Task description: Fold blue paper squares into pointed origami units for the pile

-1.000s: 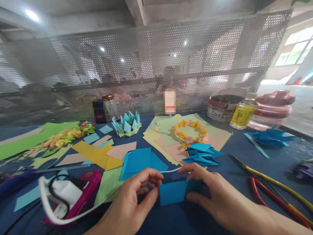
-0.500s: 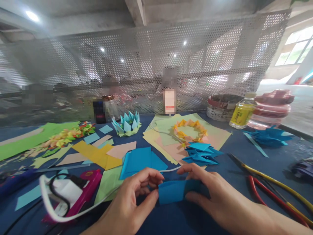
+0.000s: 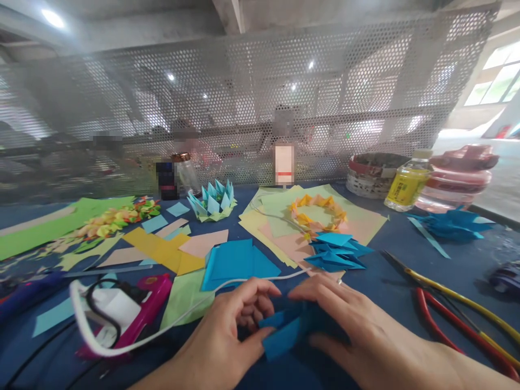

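A small piece of folded blue paper [image 3: 282, 337] is between my two hands, low in the middle of the view. My left hand [image 3: 246, 319] pinches its left end with thumb and fingers. Around the right end curl the fingers of my right hand [image 3: 343, 314], which hide that part of the paper. The piece is bent, with two flaps standing apart on the left side. Just beyond my hands lie a stack of blue paper sheets [image 3: 233, 262] and several folded pointed blue paper pieces [image 3: 339, 252].
Scissors [image 3: 426, 279] with red and yellow handles lie at right. On the left is a magenta device [image 3: 152, 295] with a white cable [image 3: 182, 317]. Behind stand a light-blue paper crown [image 3: 213, 203], an orange paper ring [image 3: 319, 212] and a yellow-labelled bottle [image 3: 408, 184].
The blue paper strip, held level and flat before, is now bent and tilted, its flaps apart at the left. My right hand has moved slightly left, closer to my left hand.
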The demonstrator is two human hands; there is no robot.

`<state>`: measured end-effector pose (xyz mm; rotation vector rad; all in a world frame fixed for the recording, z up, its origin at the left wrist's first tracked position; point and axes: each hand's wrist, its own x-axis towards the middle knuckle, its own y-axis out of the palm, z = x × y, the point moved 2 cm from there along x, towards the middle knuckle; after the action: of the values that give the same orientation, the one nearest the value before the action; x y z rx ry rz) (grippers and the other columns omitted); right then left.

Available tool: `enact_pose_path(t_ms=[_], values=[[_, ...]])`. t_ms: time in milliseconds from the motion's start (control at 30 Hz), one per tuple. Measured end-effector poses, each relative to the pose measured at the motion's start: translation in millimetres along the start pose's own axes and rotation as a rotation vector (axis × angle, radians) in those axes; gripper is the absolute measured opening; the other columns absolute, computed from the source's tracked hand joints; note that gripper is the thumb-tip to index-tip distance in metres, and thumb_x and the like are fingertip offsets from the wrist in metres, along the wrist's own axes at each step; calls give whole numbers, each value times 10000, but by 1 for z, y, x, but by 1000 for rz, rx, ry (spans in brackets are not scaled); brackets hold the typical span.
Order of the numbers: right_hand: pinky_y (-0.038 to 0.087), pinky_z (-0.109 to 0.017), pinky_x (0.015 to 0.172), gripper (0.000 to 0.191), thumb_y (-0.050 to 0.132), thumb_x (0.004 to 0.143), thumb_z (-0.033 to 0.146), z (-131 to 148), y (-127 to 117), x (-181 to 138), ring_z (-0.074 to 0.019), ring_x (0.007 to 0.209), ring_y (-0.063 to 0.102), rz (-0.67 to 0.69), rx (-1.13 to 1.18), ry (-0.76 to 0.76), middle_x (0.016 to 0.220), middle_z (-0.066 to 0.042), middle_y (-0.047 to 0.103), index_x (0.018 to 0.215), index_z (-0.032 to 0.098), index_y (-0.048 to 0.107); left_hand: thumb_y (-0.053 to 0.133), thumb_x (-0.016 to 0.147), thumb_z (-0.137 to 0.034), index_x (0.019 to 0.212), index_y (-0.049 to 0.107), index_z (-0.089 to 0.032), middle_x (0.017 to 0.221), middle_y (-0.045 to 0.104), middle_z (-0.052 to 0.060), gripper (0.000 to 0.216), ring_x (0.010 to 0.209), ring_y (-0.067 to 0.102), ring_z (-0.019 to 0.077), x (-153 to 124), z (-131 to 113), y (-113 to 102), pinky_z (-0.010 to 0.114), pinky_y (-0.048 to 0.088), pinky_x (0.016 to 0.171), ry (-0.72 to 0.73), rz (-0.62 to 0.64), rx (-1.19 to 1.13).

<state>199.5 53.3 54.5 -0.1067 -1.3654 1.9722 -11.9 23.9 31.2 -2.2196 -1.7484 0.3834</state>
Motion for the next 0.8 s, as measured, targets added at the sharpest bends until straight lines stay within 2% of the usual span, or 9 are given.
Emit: enact_pose_path(t_ms=[100,200,267,400,533,600,800], values=[[475,-348,985,556,674,765,63,11,-4,3,-219,1155,588,-35,-106,-81,1279,-42,617,1249,326,597,602,785,-153,1143,522,-266,901,590,-18,384,789,596,125,-1,4,3,215,468,663,19,-4,-20],[473,-346,948,340,617,850,115,19,-8,4,-203,1031,620,-10,-158,-148,1130,-33,682,1114,323,673,582,781,-138,1168,481,-283,878,552,-34,425,716,557,98,-1,6,5,193,433,605,44,-1,-33],[470,-329,930,271,523,921,121,22,-10,3,-186,955,627,17,-162,-172,999,-30,711,1051,299,680,581,782,-145,1168,462,-278,860,529,-43,425,655,511,80,-1,5,7,184,413,579,36,-6,-47],[453,-338,938,338,379,984,123,20,-11,0,-189,902,615,42,-159,-201,903,-42,715,1059,273,672,588,805,-192,1144,430,-269,833,498,-60,382,585,437,61,-1,4,7,184,366,537,-8,-39,-76],[442,-363,919,389,348,953,71,17,-9,0,-204,881,592,49,-196,-206,918,-56,699,968,250,693,561,862,-283,1160,412,-287,834,487,-55,334,592,485,84,-3,2,7,204,402,533,-30,-38,-67],[444,-371,898,385,354,929,45,16,-8,1,-207,866,583,43,-200,-188,905,-55,684,901,240,684,550,877,-310,1161,425,-292,831,491,-53,311,593,502,86,-5,1,6,206,401,533,-29,-61,-8],[438,-377,925,312,393,933,87,13,-3,5,-216,883,574,156,-181,-148,906,-67,659,820,225,648,523,872,-269,1181,435,-345,820,556,-56,330,623,543,113,-10,2,6,216,425,568,65,-135,285]])
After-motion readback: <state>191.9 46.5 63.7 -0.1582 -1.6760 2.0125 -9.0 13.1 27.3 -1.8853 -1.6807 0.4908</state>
